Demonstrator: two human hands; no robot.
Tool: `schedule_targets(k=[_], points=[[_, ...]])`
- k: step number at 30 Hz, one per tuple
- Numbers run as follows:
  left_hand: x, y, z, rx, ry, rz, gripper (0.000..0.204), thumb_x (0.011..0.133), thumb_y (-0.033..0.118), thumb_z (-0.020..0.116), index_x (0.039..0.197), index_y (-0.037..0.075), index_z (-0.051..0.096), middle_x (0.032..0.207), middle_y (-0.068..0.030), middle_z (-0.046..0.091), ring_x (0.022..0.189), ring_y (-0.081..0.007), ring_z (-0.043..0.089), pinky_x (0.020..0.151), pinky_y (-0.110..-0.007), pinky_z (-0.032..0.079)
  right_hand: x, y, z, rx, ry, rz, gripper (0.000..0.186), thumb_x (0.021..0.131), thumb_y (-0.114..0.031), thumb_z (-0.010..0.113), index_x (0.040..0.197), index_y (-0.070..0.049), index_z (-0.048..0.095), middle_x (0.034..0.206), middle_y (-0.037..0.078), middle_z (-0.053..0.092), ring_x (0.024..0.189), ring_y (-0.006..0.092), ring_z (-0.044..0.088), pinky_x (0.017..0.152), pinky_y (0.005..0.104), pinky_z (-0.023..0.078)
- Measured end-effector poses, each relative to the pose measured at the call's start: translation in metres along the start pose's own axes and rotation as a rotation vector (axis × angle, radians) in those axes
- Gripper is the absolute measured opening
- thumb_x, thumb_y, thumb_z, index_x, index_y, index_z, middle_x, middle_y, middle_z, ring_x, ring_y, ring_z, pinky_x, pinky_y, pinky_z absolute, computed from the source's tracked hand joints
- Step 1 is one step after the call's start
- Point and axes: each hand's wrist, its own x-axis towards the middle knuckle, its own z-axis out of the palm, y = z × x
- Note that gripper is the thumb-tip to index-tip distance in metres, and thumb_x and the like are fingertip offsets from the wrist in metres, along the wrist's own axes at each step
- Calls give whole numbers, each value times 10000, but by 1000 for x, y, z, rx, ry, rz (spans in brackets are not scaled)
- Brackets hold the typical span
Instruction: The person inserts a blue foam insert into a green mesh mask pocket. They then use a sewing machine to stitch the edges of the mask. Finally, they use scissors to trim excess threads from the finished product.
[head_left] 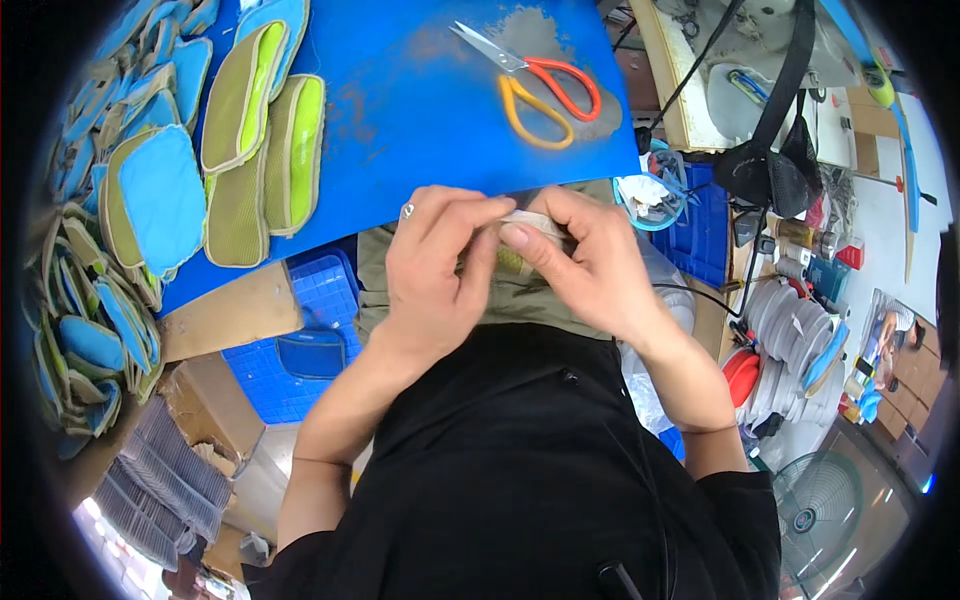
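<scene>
In front of my lap, just below the table's near edge, my left hand (pixel 435 270) and my right hand (pixel 595 255) pinch a small fabric piece (pixel 540 222) between them. It has a pale edge and a patch of olive-green mesh; my fingers hide most of it. On my left hand is a ring. Beyond my hands, scissors (pixel 517 66) with one red and one orange handle lie on the blue tabletop (pixel 400 120), blades apart. Olive mesh pouches with bright green panels (pixel 295 160) are stacked to the left, beside a light-blue one (pixel 160 200).
Piles of blue and olive pouches (pixel 95 320) crowd the left side. Right of the table stand a round blue basket (pixel 665 215), a blue crate (pixel 700 225) and a machine with black straps (pixel 785 80). A fan (pixel 805 520) stands lower right; cardboard boxes (pixel 205 400) sit lower left.
</scene>
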Motion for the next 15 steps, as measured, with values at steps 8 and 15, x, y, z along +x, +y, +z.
schedule_targets(k=[8,15], points=[[-19,-27,11,113,94,69,483,784,-50,756,1259,0,685,1236,-167,660,1050,-329,669,877,-403,562,-12,8,18,718,124,204,506,1128,-380,496,811,-10,635,713,-63,530,679,26,443,575,248,371],[-16,-27,25,70,93,64,495,795,-118,668,1277,-6,694,1209,-171,681,1051,-310,684,899,-376,557,-15,21,27,986,-17,299,512,1126,-396,497,804,-35,664,699,-77,532,650,8,413,557,232,336]])
